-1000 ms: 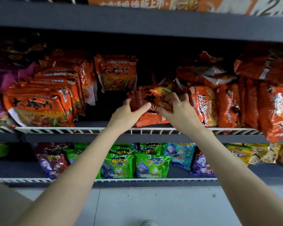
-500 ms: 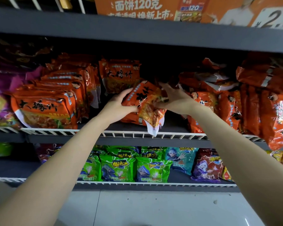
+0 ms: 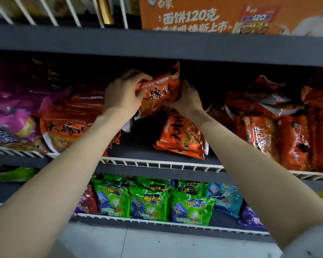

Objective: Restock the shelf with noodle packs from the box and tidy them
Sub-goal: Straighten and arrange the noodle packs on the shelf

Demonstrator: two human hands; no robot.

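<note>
- Left hand point(image 3: 122, 94) grips the left end of a crinkly orange plastic noodle pack point(image 3: 159, 90), fingers curled over its top edge.
- Right hand point(image 3: 186, 101) holds the pack's right end from below; its fingers are mostly hidden behind the pack.
- Pack is lifted, tilted, above the dark grey shelf point(image 3: 142, 148).
- Just below the right hand: one orange pack lying on its side point(image 3: 183, 138).
- Left of the left hand: stacked orange row point(image 3: 67, 125); right of the right hand: untidy orange heap point(image 3: 280, 131).
- Judgement: restocking partway; held pack not placed, gap unfilled, heap needs tidying. Box not in view.
</note>
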